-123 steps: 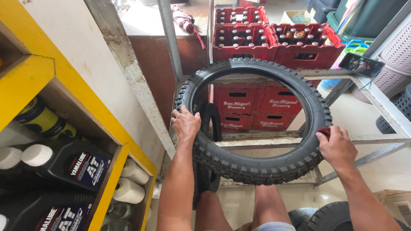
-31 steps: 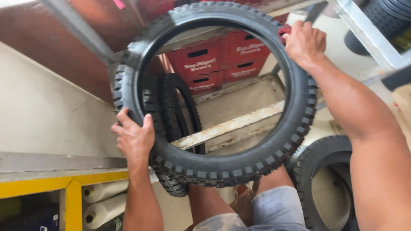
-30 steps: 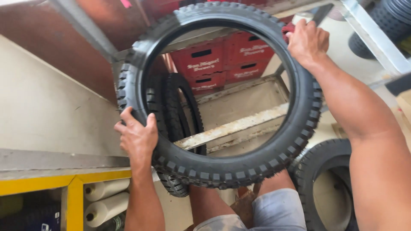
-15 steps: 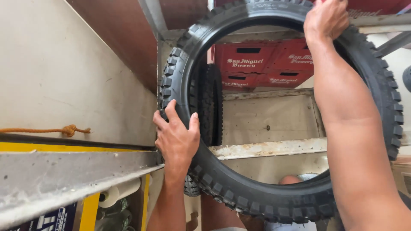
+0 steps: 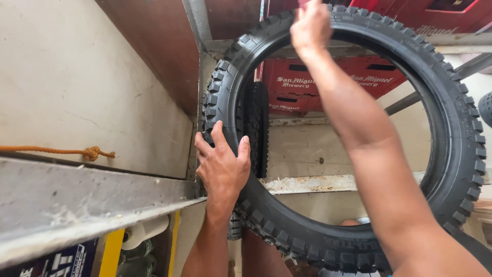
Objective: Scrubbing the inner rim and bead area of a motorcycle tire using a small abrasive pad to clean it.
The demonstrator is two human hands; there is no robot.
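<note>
Nearest, at the lower left, a grey shelf ledge (image 5: 77,200) crosses over a yellow-edged shelf (image 5: 111,251) holding a white roll (image 5: 146,232) and bottles too cut off to make out. Just beyond, the left hand (image 5: 221,165) lies spread against the near left side of a large knobby black tyre (image 5: 461,154) held upright, fingers over the tread, while the right hand (image 5: 310,25) grips the tyre's top rim, blurred and partly cut off, its fingers hard to tell. Farther back, a thinner tyre (image 5: 256,123) stands inside a rusty metal rack (image 5: 307,182), with red crates (image 5: 302,87) behind, their contents hidden.
</note>
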